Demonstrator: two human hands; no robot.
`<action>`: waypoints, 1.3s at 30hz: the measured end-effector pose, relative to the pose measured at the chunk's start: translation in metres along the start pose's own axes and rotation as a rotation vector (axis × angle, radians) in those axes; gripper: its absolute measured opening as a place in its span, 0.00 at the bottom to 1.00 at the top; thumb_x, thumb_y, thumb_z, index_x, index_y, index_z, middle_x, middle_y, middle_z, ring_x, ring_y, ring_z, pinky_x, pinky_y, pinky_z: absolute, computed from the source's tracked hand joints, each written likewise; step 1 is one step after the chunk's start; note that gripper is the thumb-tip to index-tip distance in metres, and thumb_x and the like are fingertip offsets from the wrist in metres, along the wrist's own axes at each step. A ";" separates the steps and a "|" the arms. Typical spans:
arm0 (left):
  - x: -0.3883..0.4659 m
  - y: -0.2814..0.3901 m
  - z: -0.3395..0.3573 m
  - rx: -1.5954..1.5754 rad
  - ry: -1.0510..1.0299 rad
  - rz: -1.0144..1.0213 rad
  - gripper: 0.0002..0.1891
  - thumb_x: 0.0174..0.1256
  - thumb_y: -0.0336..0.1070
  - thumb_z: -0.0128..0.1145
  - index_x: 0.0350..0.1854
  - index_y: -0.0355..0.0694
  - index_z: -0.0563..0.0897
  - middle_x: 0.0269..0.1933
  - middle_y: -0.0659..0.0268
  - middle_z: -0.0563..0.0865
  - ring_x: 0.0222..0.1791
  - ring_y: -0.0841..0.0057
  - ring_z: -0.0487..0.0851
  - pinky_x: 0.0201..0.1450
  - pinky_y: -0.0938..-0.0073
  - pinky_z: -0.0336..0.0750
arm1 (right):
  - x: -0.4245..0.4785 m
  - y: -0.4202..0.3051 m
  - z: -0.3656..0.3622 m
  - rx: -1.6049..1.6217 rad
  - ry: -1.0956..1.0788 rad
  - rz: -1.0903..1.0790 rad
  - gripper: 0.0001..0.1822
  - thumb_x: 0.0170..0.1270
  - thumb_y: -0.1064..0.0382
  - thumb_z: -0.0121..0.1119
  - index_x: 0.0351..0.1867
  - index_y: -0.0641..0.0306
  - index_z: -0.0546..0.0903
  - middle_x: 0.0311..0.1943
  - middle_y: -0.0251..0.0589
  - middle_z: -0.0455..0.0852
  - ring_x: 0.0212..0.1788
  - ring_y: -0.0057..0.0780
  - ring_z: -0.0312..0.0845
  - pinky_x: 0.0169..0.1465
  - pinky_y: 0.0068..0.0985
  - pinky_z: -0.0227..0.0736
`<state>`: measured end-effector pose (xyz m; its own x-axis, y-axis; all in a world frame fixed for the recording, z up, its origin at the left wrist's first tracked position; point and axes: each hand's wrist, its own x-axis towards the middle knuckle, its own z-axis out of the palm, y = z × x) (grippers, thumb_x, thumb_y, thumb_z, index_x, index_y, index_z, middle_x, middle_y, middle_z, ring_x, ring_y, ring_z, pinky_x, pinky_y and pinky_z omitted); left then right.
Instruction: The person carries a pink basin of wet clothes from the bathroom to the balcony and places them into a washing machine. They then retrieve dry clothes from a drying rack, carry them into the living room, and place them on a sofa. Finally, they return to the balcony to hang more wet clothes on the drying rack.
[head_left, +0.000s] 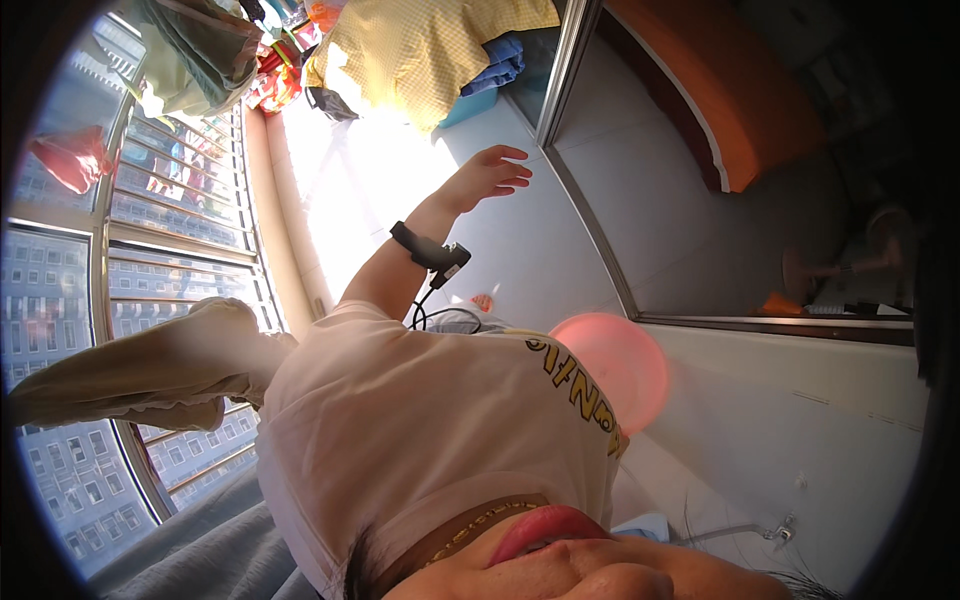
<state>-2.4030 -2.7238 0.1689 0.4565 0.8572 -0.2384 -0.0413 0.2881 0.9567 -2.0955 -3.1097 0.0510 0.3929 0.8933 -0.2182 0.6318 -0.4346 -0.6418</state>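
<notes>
My left hand reaches out in mid-air with its fingers loosely bent and apart, holding nothing. Around that wrist runs a black strap bearing a small black device, from which a black cable hangs. Beyond the hand hangs a yellow checked cloth, with a gap of pale tiled floor seen between and below. My right hand is out of view behind my white printed shirt. A round pink basin shows past the shirt's right side, partly covered by it.
Barred windows line the left, with beige clothing and a pink garment hanging before them. Blue fabric hangs above a teal container. A metal sliding-door frame meets a floor track. A tap is on the right.
</notes>
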 end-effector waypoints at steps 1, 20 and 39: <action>0.001 -0.001 0.000 0.001 -0.011 0.007 0.17 0.58 0.36 0.49 0.50 0.40 0.69 0.43 0.64 0.78 0.44 0.78 0.76 0.46 0.79 0.69 | 0.000 0.001 0.000 -0.026 -0.028 0.016 0.15 0.48 0.59 0.53 0.16 0.68 0.64 0.11 0.40 0.71 0.14 0.21 0.61 0.17 0.19 0.53; -0.001 0.000 0.005 0.021 -0.010 -0.013 0.15 0.59 0.34 0.48 0.50 0.41 0.69 0.42 0.66 0.79 0.44 0.79 0.77 0.43 0.81 0.72 | -0.001 0.014 -0.003 0.580 0.016 0.540 0.11 0.49 0.61 0.50 0.22 0.69 0.68 0.13 0.39 0.72 0.14 0.21 0.64 0.16 0.17 0.56; 0.002 -0.001 0.008 -0.008 0.008 -0.047 0.16 0.58 0.34 0.50 0.50 0.41 0.69 0.43 0.65 0.79 0.44 0.78 0.77 0.44 0.80 0.71 | 0.003 0.023 -0.002 0.659 -0.002 0.660 0.10 0.50 0.63 0.48 0.28 0.70 0.72 0.15 0.38 0.74 0.14 0.20 0.66 0.15 0.15 0.60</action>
<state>-2.3946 -2.7257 0.1688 0.4508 0.8462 -0.2843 -0.0272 0.3313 0.9431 -2.0785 -3.1177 0.0366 0.5357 0.4889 -0.6885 -0.2262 -0.7025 -0.6748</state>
